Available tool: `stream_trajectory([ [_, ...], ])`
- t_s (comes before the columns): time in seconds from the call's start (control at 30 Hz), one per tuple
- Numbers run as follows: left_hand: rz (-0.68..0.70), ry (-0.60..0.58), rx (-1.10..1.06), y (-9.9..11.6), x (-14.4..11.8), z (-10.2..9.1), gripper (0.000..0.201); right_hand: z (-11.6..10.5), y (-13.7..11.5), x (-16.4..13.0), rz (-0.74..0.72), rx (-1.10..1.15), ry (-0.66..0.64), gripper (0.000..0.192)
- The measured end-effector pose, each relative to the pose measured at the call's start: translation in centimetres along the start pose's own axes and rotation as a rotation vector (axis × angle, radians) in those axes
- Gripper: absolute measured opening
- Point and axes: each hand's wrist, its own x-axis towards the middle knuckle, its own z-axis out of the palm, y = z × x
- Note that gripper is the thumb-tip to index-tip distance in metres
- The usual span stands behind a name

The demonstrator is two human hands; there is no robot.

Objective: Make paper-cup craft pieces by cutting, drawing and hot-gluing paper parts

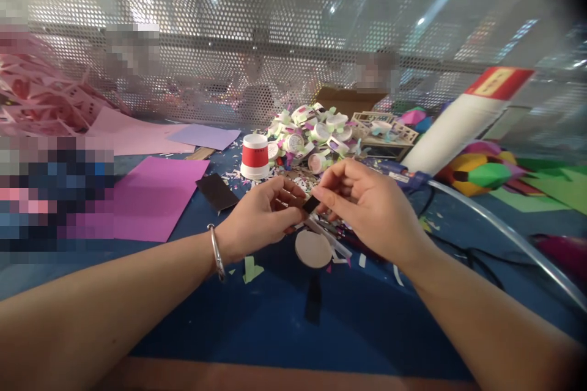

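Note:
Between my two hands is a small black strip [312, 203], pinched at both ends over the blue table. My left hand [261, 211], with a silver bangle at the wrist, grips its left end between thumb and fingers. The thumb and forefinger of my right hand [367, 204] close on the other end. Just below the hands lies a round beige disc [313, 249]. Another black strip [313, 300] lies on the table nearer to me. A black rectangular sheet [217, 192] rests left of my left hand.
A red and white paper cup [255, 157] stands upside down beside a heap of small paper pieces [312, 134]. Magenta paper [156, 195] lies left. To the right are a white tube [454, 128], a glue gun [403, 176] and a clear hose [495, 226]. Perforated metal [183, 61] rises behind.

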Motion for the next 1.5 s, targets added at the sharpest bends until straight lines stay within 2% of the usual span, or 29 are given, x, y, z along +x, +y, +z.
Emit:
stream_trajectory([
  [0.23,0.153,0.003,0.143,-1.0,0.3,0.0,0.017,0.0,0.1,0.0,-0.014,-0.009,0.023,0.011],
  [0.53,0.175,0.007,0.115,-1.1,0.3,0.0,0.009,0.2,0.4,0.0,-0.021,-0.013,0.029,0.013],
  [0.73,0.168,0.031,0.097,-0.9,0.2,0.0,0.014,0.3,0.3,0.0,-0.006,-0.026,0.025,0.018],
  [0.9,0.251,0.078,0.045,-0.8,0.1,0.2,0.022,0.5,-0.1,0.0,0.059,0.024,-0.004,0.025],
  [1.07,0.302,0.097,0.113,-0.8,0.0,0.2,0.020,0.7,-0.4,-0.1,0.092,0.077,-0.042,0.026],
  [1.3,0.353,0.075,0.169,-0.8,-0.1,0.1,0.025,0.7,-0.4,-0.2,0.096,0.154,-0.091,0.023],
  [1.5,0.358,0.026,0.060,-0.5,-0.1,0.1,0.025,0.6,-0.7,-0.2,0.125,0.186,-0.120,0.023],
])
